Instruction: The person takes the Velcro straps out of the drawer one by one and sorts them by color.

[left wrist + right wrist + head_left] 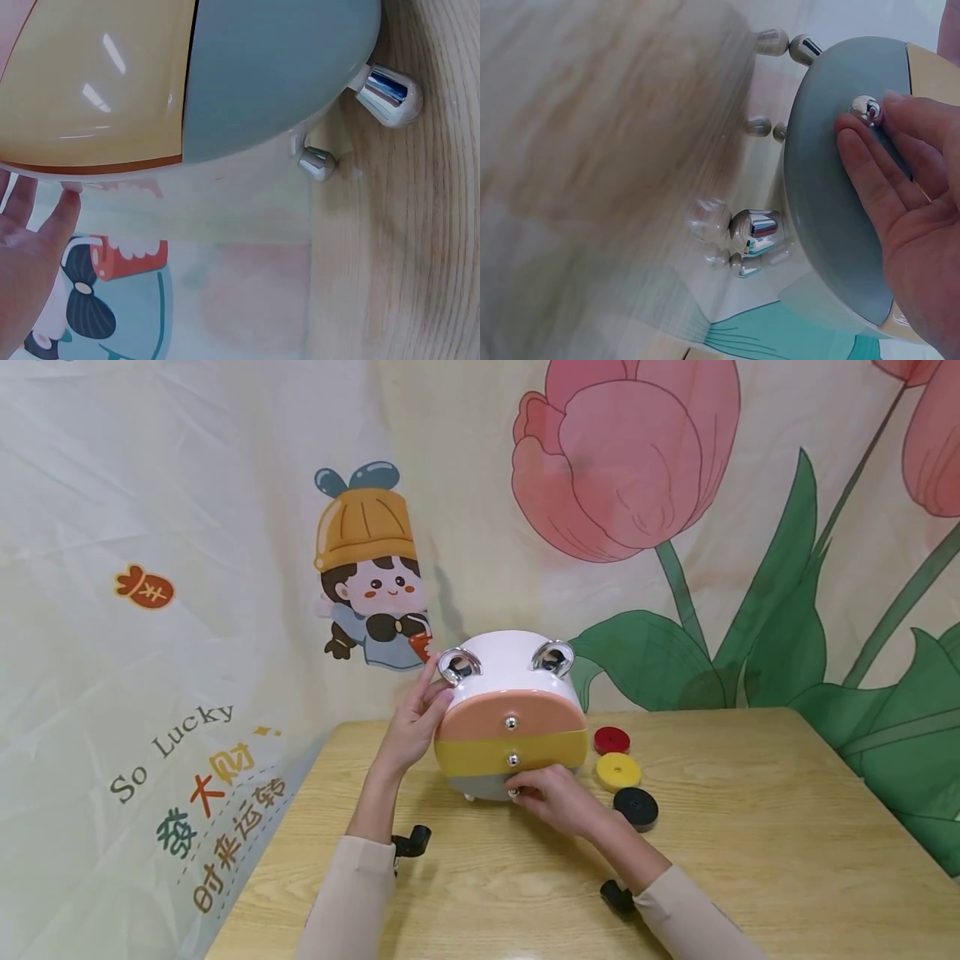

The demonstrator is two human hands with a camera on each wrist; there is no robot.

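A small rounded cabinet with a white body (504, 656) stands on the table, two silver ring-shaped eyes on top. Its front has three drawers: an orange drawer (472, 718), a yellow drawer (472, 755) and a grey-blue drawer (480, 787), each with a silver knob. My left hand (411, 727) rests against the cabinet's left side below the eye, its fingers (60, 221) extended along the wall. Thumb and fingertips of my right hand (566, 802) pinch the bottom drawer's silver knob (865, 109). The drawer fronts sit flush with one another.
Right of the cabinet, a red disc (612, 741), a yellow disc (618, 771) and a black disc (636, 808) lie in a row on the wooden table (750, 827). Silver feet (390, 96) hold the cabinet up. A printed cloth (465, 485) hangs behind.
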